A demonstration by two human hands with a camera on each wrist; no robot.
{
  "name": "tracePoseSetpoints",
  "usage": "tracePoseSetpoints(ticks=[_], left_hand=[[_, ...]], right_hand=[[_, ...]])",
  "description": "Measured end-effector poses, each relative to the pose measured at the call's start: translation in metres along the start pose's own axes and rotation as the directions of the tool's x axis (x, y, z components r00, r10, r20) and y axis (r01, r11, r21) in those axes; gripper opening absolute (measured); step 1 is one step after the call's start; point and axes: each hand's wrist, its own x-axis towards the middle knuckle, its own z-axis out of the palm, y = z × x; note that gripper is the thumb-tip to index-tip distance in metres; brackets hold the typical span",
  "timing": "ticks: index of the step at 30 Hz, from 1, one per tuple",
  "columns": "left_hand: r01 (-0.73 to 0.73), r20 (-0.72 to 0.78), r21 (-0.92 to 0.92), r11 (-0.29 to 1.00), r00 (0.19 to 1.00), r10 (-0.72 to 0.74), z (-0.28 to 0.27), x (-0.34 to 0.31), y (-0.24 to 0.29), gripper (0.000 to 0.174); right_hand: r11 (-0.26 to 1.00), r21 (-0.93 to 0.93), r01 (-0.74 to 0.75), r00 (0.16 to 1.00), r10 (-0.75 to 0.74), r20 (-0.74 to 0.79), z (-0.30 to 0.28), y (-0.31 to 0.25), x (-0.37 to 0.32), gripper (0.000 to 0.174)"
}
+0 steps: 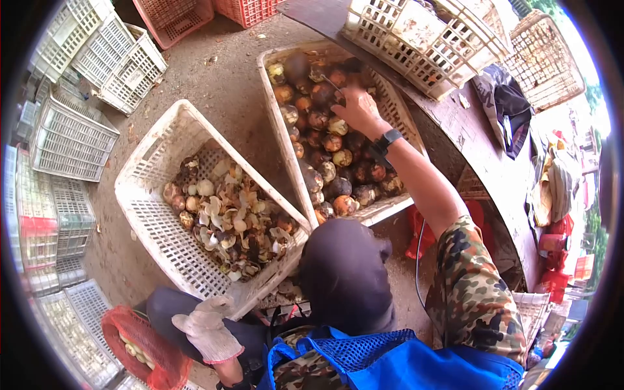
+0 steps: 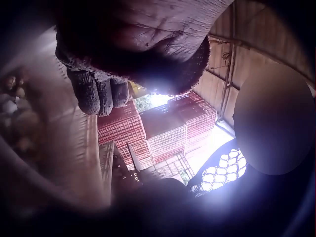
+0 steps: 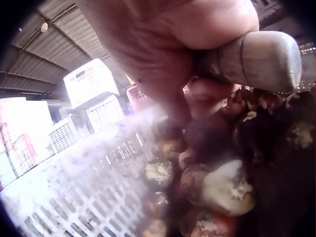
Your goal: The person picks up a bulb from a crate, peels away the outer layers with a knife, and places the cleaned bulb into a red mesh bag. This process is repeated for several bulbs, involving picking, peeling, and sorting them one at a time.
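Note:
My bare right hand reaches into the far part of a white crate full of round, brown-skinned bulbs. That hand grips a knife by its thick wooden handle, the butt poking out beside the palm; a thin blade shows over the bulbs in the head view. Fingertips reach down among the bulbs in the right wrist view. My left hand, in a whitish knitted glove, hovers beside my leg with nothing in it, its fingers loosely bent. Nearest it stands a second white crate of peelings and bulbs.
A red net bag with pale pieces stands at lower left. Stacked white crates line the left side, red crates the back. On the right, a curved tabletop bears another white crate and overhangs the bulb crate.

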Motion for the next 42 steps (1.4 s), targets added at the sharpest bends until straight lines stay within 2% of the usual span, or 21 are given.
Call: tracePoseSetpoints(ticks=[2,3,6,7,12,15,17,20,24,25,27,28,30,32,35,36,37,39,40,41,42], left_hand=[[0.033,0.047,0.022,0.999,0.998,-0.034,-0.007,0.007,-0.005,0.056],[0.032,0.052,0.027,0.999,0.998,-0.034,-0.008,0.008,-0.007,0.058],[-0.004,0.029,0.032,0.999,1.000,0.003,-0.004,0.008,-0.012,0.064],[0.012,0.029,0.058,0.998,0.999,-0.013,-0.004,0.009,-0.012,0.065],[0.018,0.033,0.043,0.999,0.999,-0.020,-0.013,0.010,-0.016,0.070],[0.053,0.023,0.144,0.988,0.998,-0.057,-0.013,0.010,-0.018,0.072],[0.073,0.014,0.052,0.996,0.997,-0.074,-0.008,0.007,-0.015,0.068],[0.067,0.052,-0.023,0.997,0.996,-0.066,-0.011,0.006,-0.015,0.064],[0.016,0.044,-0.020,1.000,0.999,-0.016,-0.020,0.009,-0.016,0.063],[0.065,0.060,-0.059,0.996,0.996,-0.062,-0.017,0.010,-0.010,0.064],[0.157,0.098,-0.135,0.978,0.985,-0.145,-0.004,0.018,0.007,0.067],[0.247,0.206,-0.200,0.948,0.957,-0.205,-0.002,0.024,0.010,0.075],[0.427,0.414,-0.290,0.857,0.863,-0.290,-0.003,0.034,0.018,0.101],[0.469,0.377,-0.251,0.847,0.853,-0.360,0.013,0.038,0.020,0.097],[0.535,0.365,-0.204,0.819,0.818,-0.444,0.038,0.039,0.020,0.090],[0.602,0.502,-0.299,0.741,0.759,-0.415,0.046,0.032,0.026,0.084],[0.680,0.626,-0.357,0.641,0.683,-0.376,0.054,0.025,0.032,0.078],[0.398,0.825,-0.168,0.902,0.557,-0.092,0.074,0.012,0.052,0.065],[0.107,0.806,-0.030,0.994,0.591,-0.039,0.071,0.001,0.054,0.056],[-0.187,0.783,0.131,0.974,0.622,0.014,0.069,-0.011,0.056,0.051],[-0.195,0.710,0.094,0.976,0.701,0.071,0.060,-0.028,0.054,0.055]], right_hand=[[0.997,-0.019,0.069,0.993,-0.071,-0.094,0.010,-0.003,0.014,0.052],[0.993,-0.062,0.099,0.992,-0.103,-0.073,0.019,-0.001,0.021,0.050],[0.979,-0.201,-0.009,0.999,0.002,-0.033,0.039,-0.019,0.028,0.049],[0.968,-0.250,-0.039,0.998,0.048,0.032,0.044,-0.024,0.031,0.067],[0.964,-0.234,-0.130,0.991,0.123,-0.046,0.070,-0.029,0.041,0.060],[0.971,-0.200,-0.132,0.991,0.122,-0.063,0.069,-0.029,0.044,0.059],[0.973,-0.182,-0.144,0.989,0.135,-0.056,0.066,-0.031,0.047,0.060],[0.982,-0.113,-0.150,0.985,0.139,-0.103,0.052,-0.036,0.035,0.063],[0.948,0.301,-0.108,0.988,0.136,-0.073,0.015,-0.031,0.007,0.060],[0.913,0.388,-0.127,0.986,0.158,-0.050,0.005,-0.034,-0.004,0.066],[0.755,0.647,-0.106,0.992,0.036,0.120,-0.030,-0.043,-0.027,0.071],[0.646,0.755,-0.114,0.981,-0.048,0.189,-0.050,-0.053,-0.039,0.073],[0.518,0.855,-0.006,0.949,-0.267,0.169,-0.091,-0.087,-0.063,0.074],[0.471,0.860,-0.194,0.910,-0.242,0.338,-0.134,-0.134,-0.094,0.077],[0.347,0.912,-0.220,0.841,-0.406,0.357,-0.181,-0.202,-0.134,0.072],[0.461,0.887,0.041,0.787,-0.562,0.256,-0.180,-0.211,-0.140,0.072],[0.488,0.814,0.315,0.703,-0.696,0.146,-0.180,-0.220,-0.146,0.072],[0.488,0.862,0.136,0.671,-0.686,0.282,-0.188,-0.256,-0.177,0.067],[0.493,0.815,0.304,0.616,-0.754,0.227,-0.183,-0.267,-0.187,0.066],[0.442,0.809,0.388,0.594,-0.791,0.147,-0.175,-0.275,-0.197,0.067],[0.428,0.803,0.415,0.566,-0.813,0.141,-0.173,-0.285,-0.206,0.071]])
